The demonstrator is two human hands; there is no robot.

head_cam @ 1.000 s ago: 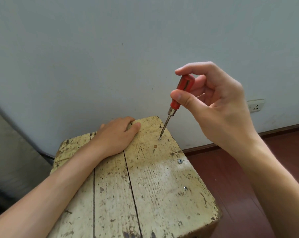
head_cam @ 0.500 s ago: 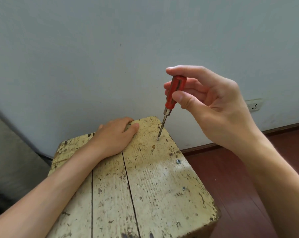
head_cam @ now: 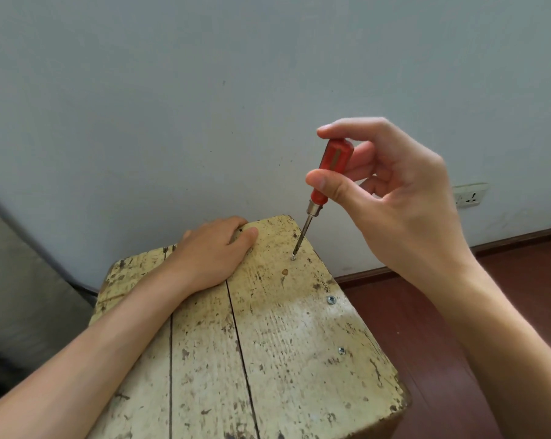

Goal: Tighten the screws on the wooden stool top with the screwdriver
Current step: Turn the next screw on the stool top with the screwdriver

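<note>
Head view: the wooden stool top (head_cam: 267, 343) is made of three planks in worn, flaking pale yellow paint, with two dark gaps between them. Its near edge is cut off by the bottom of the frame.

Three screws show, all along the right edge of the right plank. The far screw (head_cam: 293, 257) is near the far right corner, the middle screw (head_cam: 331, 300) is partway down that edge, and the near screw (head_cam: 341, 350) is closer to the camera.

There is one screwdriver (head_cam: 328, 172), with a red handle and a thin metal shaft that leans to the right. Its tip sits on the far screw. A dull strip runs down the handle, and whatever is on it cannot be read.

The right hand (head_cam: 394, 201) has a closed grip on the handle. The thumb pinches it low down, the forefinger is hooked over the top end, and the other fingers are curled behind it and partly hidden.

The left hand (head_cam: 210, 258) lies on the middle and right planks at the far edge. Its thumb rests on top and its fingers bend down over that edge, with the tips out of sight. Both forearms run out of the frame.

One white wall socket (head_cam: 469, 194) sits low on the grey wall (head_cam: 204, 106), its markings too small to read. A red-brown floor (head_cam: 489, 312) lies to the right. At the left is a grey shape (head_cam: 20, 296) that is hard to make out.
</note>
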